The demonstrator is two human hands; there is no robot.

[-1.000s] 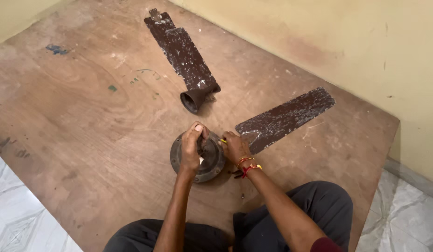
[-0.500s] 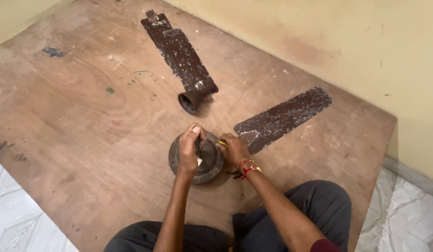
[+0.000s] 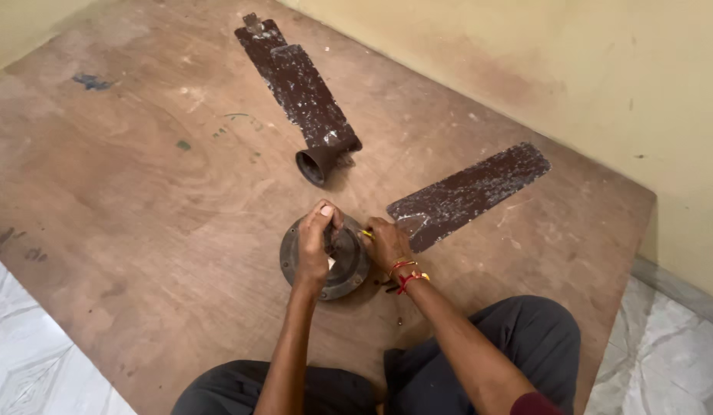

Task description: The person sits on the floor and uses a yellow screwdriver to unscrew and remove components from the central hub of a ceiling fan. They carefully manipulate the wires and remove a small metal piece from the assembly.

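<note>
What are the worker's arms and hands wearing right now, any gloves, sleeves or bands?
No gloves on either hand. The left hand and forearm are bare. The right hand has red and yellow thread bands at the wrist, with a dark red sleeve edge higher up.

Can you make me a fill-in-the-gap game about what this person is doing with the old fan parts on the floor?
1. Both hands rest on the round fan ____.
2. The left hand lies on ____ of it.
3. The right hand wears red ____ at the wrist.
4. The brown blades lie on a ____ board.

Missing words: motor; top; threads; wooden
</note>
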